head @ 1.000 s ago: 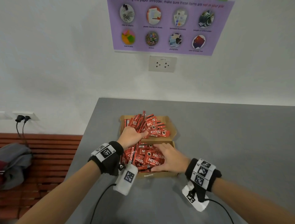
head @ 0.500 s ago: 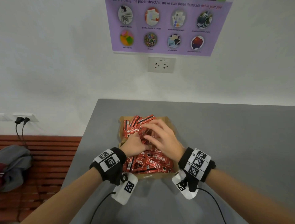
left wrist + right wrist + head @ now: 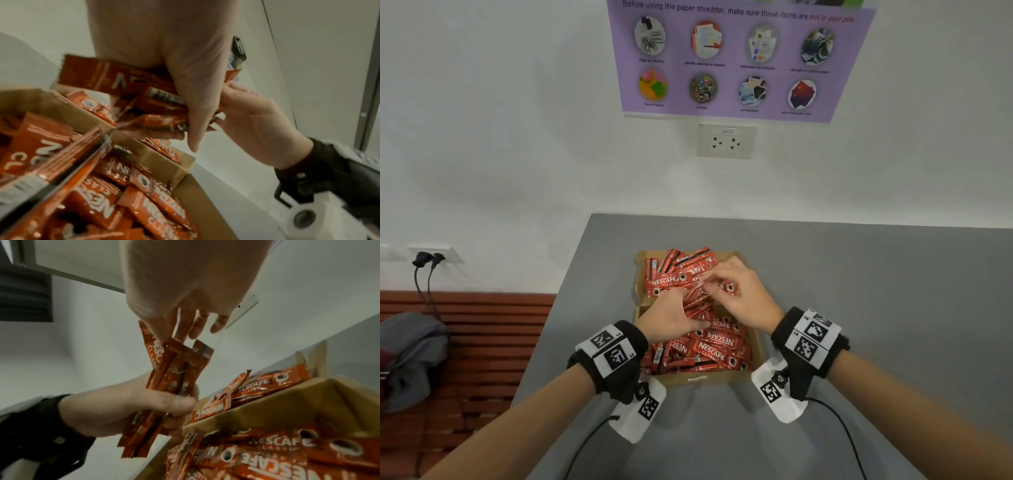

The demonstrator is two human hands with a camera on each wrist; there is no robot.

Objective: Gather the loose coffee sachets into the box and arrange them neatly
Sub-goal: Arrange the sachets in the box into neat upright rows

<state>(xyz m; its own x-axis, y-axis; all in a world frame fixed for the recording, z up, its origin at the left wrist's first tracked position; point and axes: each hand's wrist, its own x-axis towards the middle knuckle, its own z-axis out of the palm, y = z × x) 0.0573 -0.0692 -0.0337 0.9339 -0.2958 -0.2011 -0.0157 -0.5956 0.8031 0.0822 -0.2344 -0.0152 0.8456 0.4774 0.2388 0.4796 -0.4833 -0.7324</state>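
A cardboard box [image 3: 756,346] with two compartments sits on the grey table and is heaped with red Nescafe sachets [image 3: 714,347]. My left hand [image 3: 690,305] grips an upright bundle of sachets [image 3: 170,378] above the box's middle divider. My right hand [image 3: 709,286] pinches the upper ends of that bundle [image 3: 162,344] between thumb and fingers. In the left wrist view my left thumb [image 3: 195,100] lies across the sachets [image 3: 156,105], with the right hand [image 3: 257,123] just behind. Box wall [image 3: 162,164] and box rim [image 3: 287,400] show below the hands.
The grey table [image 3: 876,308] runs up to a white wall with a socket [image 3: 726,141] and a purple poster [image 3: 736,58]. Left of the table's edge stands a red slatted bench [image 3: 482,342] with a grey bag [image 3: 410,356]. Wrist cables [image 3: 839,431] trail toward me.
My right hand left the near compartment's sachets, moved up over the far one and took hold of the bundle's top. My left hand kept its bundle and shifted slightly toward me.
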